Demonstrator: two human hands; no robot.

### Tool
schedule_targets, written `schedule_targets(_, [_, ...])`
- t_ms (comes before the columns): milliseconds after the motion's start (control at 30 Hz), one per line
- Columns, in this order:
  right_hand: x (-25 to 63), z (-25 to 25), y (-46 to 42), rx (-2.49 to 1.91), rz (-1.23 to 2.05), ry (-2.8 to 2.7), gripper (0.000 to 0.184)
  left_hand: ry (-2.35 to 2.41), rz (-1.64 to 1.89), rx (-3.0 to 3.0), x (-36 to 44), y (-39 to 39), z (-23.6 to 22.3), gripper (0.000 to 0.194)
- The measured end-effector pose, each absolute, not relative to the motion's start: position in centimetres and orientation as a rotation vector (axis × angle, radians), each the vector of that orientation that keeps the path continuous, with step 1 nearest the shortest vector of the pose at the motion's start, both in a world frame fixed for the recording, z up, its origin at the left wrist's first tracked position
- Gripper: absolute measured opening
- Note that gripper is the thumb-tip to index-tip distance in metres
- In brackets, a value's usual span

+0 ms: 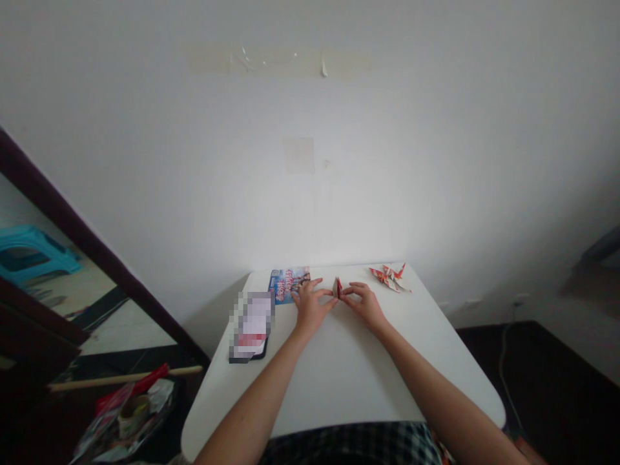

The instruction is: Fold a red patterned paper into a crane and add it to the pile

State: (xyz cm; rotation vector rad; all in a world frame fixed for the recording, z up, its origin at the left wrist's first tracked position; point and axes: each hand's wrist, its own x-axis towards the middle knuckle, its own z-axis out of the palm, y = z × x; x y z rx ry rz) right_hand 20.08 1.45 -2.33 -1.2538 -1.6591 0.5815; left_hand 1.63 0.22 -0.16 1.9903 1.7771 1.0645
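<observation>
Between my two hands stands a small folded paper piece (pixel 338 288), red and white, with its point upward. My left hand (pixel 310 303) pinches its left side between thumb and forefinger, the other fingers spread over the edge of a blue printed leaflet (pixel 283 286). On the opposite side, the thumb and fingertips of my right hand (pixel 365 305) close on the paper. Folded red-and-white paper shapes (pixel 390 278), like origami birds, lie at the table's back right corner, just beyond my right hand.
A phone (pixel 252 326), partly blurred out, lies on the left of the white table (pixel 339 381). The table's back edge meets a pale wall (pixel 368 161). On the floor at left are a filled rubbish bag (pixel 133 420) and a wooden stick (pixel 186 371). A leaning mirror (pixel 97 242) shows a blue stool.
</observation>
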Motion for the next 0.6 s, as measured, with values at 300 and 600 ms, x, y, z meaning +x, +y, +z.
schedule_targets(300, [20.12,-2.3,1.49,-1.203,0.583,-1.672,0.018,1.779,1.094,1.97,1.74,0.16,0.15,0.009])
schedule_targets(600, [20.02,-2.74,1.92,-1.139,0.743,-1.513,0.031,1.736,1.068,1.957,1.54,0.47,0.07,0.01])
